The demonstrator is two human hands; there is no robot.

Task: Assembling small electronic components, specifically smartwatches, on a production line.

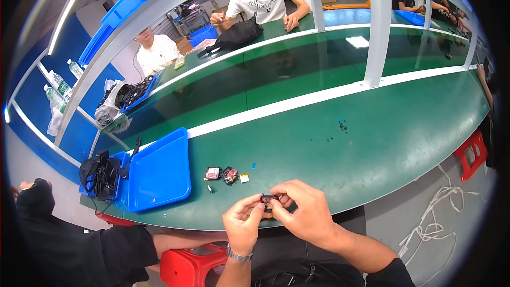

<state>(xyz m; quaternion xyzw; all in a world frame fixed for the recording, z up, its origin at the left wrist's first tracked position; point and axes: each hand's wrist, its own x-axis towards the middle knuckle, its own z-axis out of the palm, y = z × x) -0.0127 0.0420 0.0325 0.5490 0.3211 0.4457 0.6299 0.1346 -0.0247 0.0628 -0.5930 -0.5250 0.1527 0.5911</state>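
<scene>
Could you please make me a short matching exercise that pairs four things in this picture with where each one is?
Things:
1. Small black rectangular part
2. Large blue rectangular plastic tray
3. Silver metal-band watch
4. Loose white cable

Places:
A. On the floor, toward the picture's right
B. Around the person's left wrist
C. Held between the fingers of the left hand and right hand
D. On the green tabletop, to the left of both hands

Right pairs: 1-C, 2-D, 3-B, 4-A
</scene>
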